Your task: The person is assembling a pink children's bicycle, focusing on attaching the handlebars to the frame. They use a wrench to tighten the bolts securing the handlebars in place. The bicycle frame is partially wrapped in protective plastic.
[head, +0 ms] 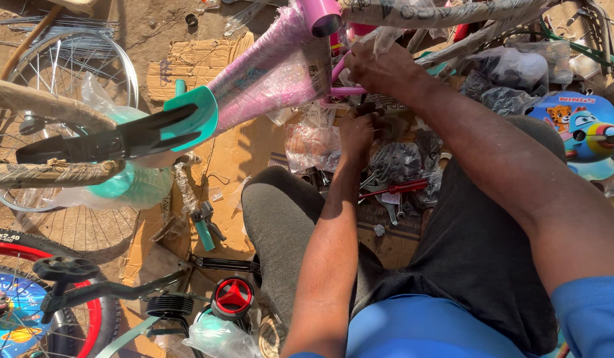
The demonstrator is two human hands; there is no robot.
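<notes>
The person sat on flattened cardboard (pixel 237 156), knees drawn up, so the work lay within arm's reach. At about twelve o'clock from the lap, the left hand (pixel 355 134) was closed tight, fingers curled around something small and dark at the joint of the pink bicycle frame (pixel 267 79); what it pinched could not be told. Just beyond, at one o'clock, the right hand (pixel 380 69) was clamped over a pink tube, apparently steadying the plastic-wrapped frame. A red-handled tool (pixel 400 188) lay near the knee, close by. Farther off at nine o'clock stood a spoked wheel (pixel 68 132).
</notes>
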